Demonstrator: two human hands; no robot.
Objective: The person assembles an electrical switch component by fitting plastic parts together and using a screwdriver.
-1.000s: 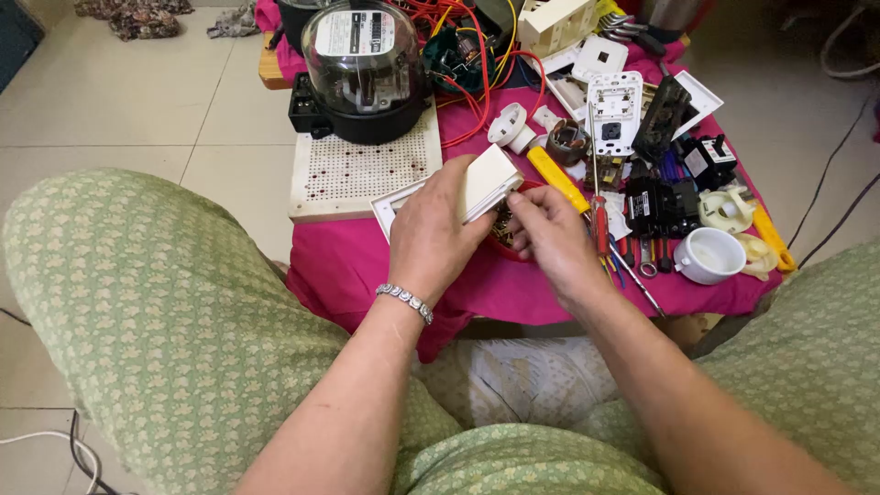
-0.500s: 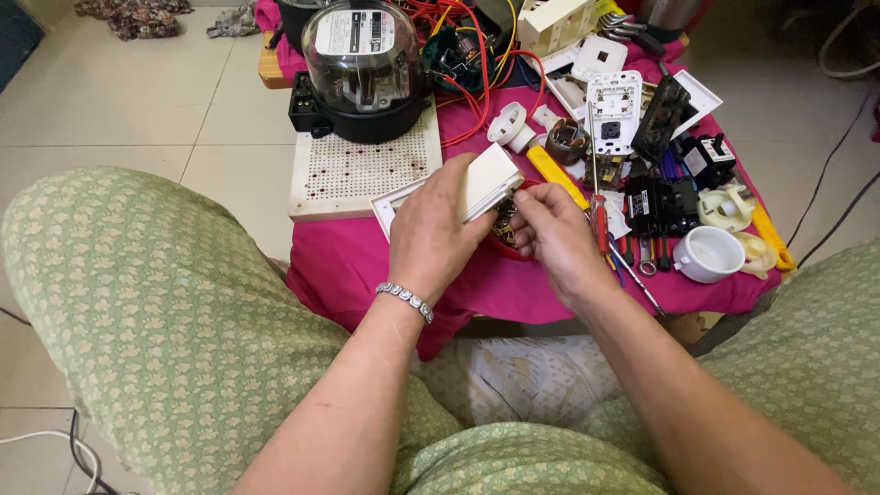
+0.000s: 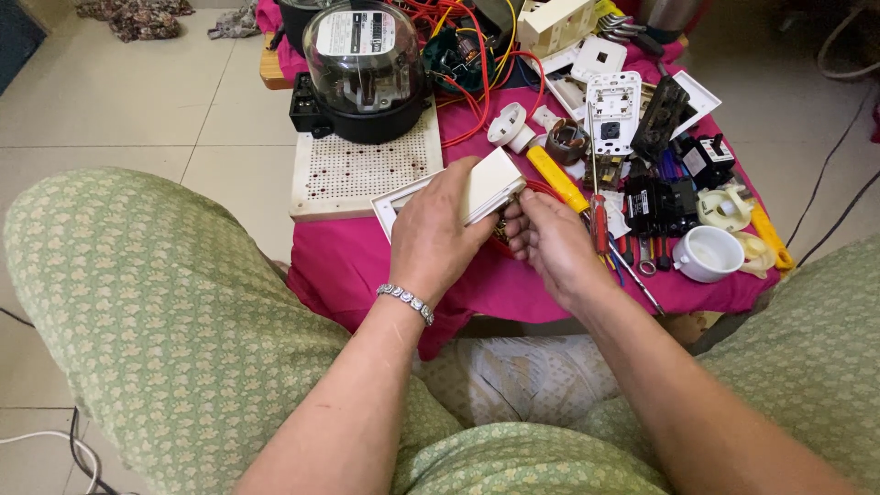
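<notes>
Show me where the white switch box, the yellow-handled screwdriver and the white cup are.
white switch box (image 3: 492,183), head view, its flat top face.
yellow-handled screwdriver (image 3: 556,179), head view, mid handle.
white cup (image 3: 710,254), head view, its inside.

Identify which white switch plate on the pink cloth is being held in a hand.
The white plate gripped by the left hand; the others lie untouched farther back.

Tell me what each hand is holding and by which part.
The left hand grips a white box-shaped part around its near end. The right hand has its fingertips at the part's underside edge; what they pinch cannot be told.
</notes>
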